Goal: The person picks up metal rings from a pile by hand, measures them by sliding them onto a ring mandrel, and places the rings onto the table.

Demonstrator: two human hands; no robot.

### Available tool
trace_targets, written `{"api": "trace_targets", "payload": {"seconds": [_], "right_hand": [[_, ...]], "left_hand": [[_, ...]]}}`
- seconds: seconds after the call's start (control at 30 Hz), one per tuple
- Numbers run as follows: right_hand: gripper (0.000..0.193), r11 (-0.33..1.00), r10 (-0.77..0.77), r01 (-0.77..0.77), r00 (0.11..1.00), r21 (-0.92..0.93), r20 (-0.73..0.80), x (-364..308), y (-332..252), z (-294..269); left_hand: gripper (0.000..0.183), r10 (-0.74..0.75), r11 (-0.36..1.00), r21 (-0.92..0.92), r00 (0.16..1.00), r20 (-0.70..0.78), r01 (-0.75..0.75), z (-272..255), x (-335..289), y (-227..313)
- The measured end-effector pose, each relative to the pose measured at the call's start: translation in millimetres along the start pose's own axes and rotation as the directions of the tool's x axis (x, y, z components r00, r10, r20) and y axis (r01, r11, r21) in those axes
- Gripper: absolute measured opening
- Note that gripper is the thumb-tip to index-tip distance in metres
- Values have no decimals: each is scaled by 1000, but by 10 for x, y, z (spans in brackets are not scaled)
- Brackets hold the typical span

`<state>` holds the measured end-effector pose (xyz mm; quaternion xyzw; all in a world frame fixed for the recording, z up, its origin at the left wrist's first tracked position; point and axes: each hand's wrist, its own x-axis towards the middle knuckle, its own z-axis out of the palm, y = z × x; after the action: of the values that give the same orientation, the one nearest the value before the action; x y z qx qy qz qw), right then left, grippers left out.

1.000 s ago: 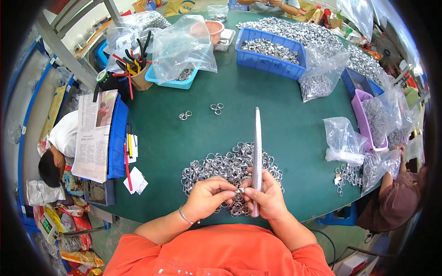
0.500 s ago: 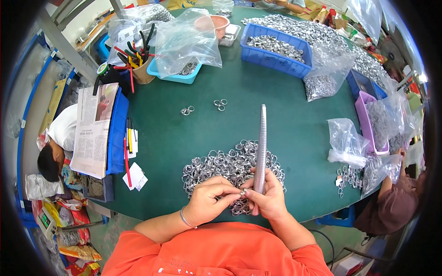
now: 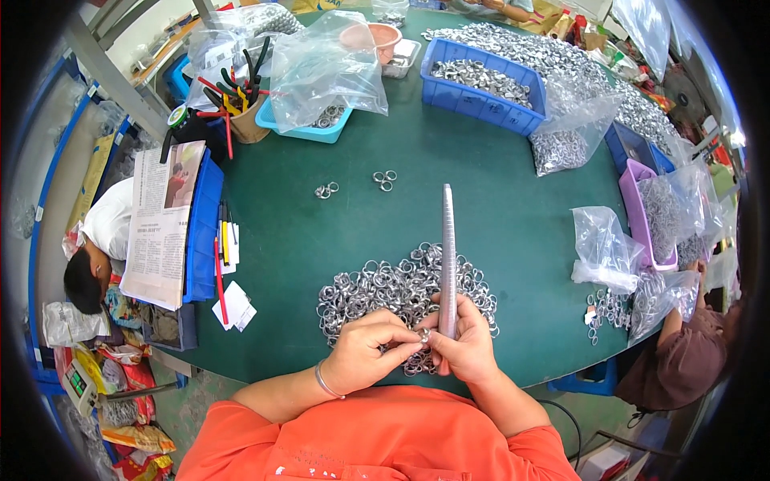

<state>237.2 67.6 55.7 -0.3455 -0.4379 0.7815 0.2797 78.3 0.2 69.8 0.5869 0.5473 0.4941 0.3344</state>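
My right hand (image 3: pixel 472 346) is wrapped round the lower end of a ring mandrel (image 3: pixel 447 252), a tapered silver rod with marks along it that stands nearly upright. My left hand (image 3: pixel 365 351) is closed in a pinch on a small silver ring (image 3: pixel 423 335), and the right thumb touches that ring too. The fingers partly cover it. Just beyond both hands spreads a heap of silver rings (image 3: pixel 373 293) on the green table (image 3: pixel 281 240). Two small groups of rings, a left one (image 3: pixel 326 191) and a right one (image 3: pixel 385 181), lie farther off.
A blue bin (image 3: pixel 481 108) of metal pieces stands at the back beside a large heap (image 3: pixel 553 52). Left are a cup of pliers (image 3: pixel 250 124), a turquoise tray (image 3: pixel 309 132) and newspaper (image 3: pixel 156 232). Right are a purple basket (image 3: pixel 642 224), plastic bags and another person (image 3: pixel 678 361).
The mandrel's tip has swung slightly to the left and is more upright. Both hands stay in nearly the same place, with the ring still between their fingers.
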Motion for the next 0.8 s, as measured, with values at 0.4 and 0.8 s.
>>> {"api": "trace_targets", "payload": {"seconds": [0.4,0.8], "right_hand": [[44,1000,12,-12,1000,-12,19,-4,-18,9],[48,993,-83,89,994,82,-68,-23,18,0]], "left_hand": [[10,32,999,21,999,1,-32,33,-21,-21],[4,-256,873,-412,964,70,262,37,-65,-119]]}}
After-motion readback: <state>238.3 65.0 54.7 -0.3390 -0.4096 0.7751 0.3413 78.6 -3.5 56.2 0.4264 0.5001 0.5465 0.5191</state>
